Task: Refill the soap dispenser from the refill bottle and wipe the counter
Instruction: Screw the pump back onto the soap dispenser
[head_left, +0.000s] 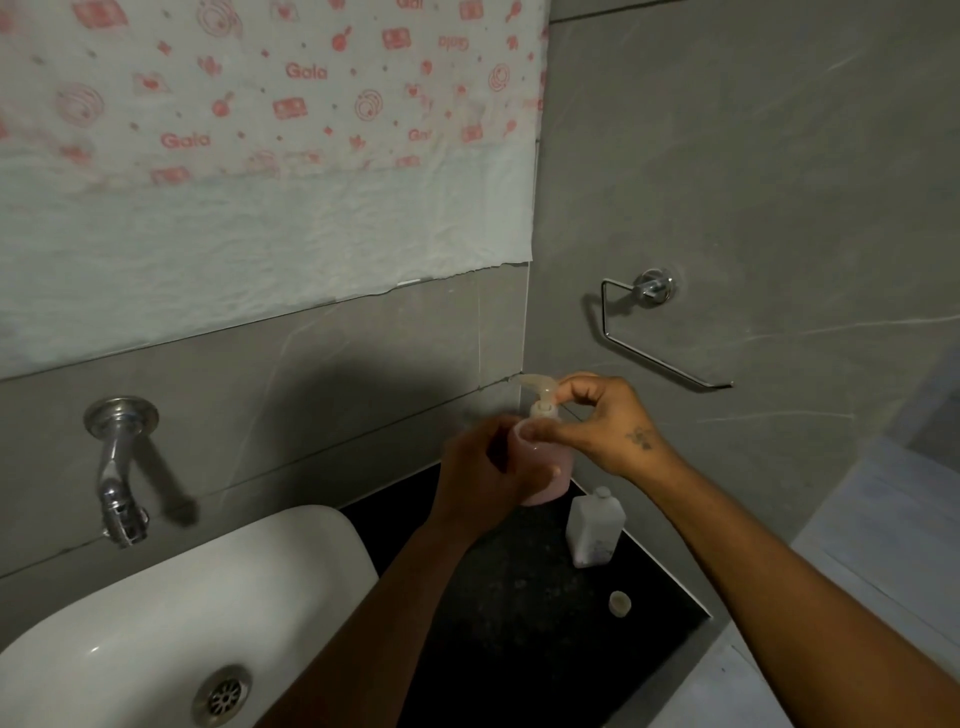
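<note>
A pink soap dispenser stands at the back corner of the dark counter. My left hand is wrapped around its body. My right hand pinches the translucent pump head on top, thumb and fingers around its collar. To the right stands a white refill bottle, upright and uncapped. Its small round cap lies loose on the counter in front of it. No cloth is in view.
A white basin with a metal drain sits at the left, under a chrome wall tap. A chrome towel ring sticks out of the right wall. Patterned paper covers the wall above.
</note>
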